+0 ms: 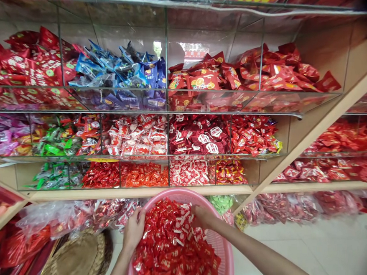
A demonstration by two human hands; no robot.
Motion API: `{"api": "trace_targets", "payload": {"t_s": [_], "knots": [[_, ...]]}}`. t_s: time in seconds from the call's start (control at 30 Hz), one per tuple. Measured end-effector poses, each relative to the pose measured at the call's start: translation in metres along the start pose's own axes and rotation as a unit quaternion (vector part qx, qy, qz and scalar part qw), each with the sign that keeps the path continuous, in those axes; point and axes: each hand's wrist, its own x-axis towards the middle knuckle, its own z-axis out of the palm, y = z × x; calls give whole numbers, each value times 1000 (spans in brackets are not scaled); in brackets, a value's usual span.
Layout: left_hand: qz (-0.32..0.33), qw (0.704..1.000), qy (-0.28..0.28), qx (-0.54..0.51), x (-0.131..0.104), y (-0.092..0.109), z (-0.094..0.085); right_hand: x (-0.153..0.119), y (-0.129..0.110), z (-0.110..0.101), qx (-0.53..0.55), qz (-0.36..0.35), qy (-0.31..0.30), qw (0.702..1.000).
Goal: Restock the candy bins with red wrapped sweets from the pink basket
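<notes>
A round pink plastic basket is in front of me at the bottom middle, heaped with wrapped candies. Most are in shiny red wrappers. Slim white-and-red wrapped candies lie in a band at the upper right of the heap. On the basket's left rim, my left hand is closed, thumb over the edge. Inside the right side of the basket, my right hand is among the white-and-red candies with its fingers curled in; whatever they hold is hidden.
A tiered glass-fronted shelf with many candy compartments stands ahead. Its lowest row includes white-and-red candies and orange-red candies. Bagged candies lie on the floor beneath. At lower left are a woven round basket and red packages.
</notes>
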Motion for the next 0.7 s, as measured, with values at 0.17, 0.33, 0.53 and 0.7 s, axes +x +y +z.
{"api": "trace_targets", "payload": {"t_s": [0.17,0.33,0.53,0.7], "knots": [[-1,1000,-8,11,1,-1,1,-13,-9,-6,-51,-26,5,998],[1,1000,-7,10,0,-2,1,-35,-11,-20,-113,-51,18,992],[2,1000,1,16,-1,0,1,-54,-7,2,-198,-49,-51,978],[-2,1000,-4,4,0,-2,2,-53,-5,-3,-171,-40,-66,982]]}}
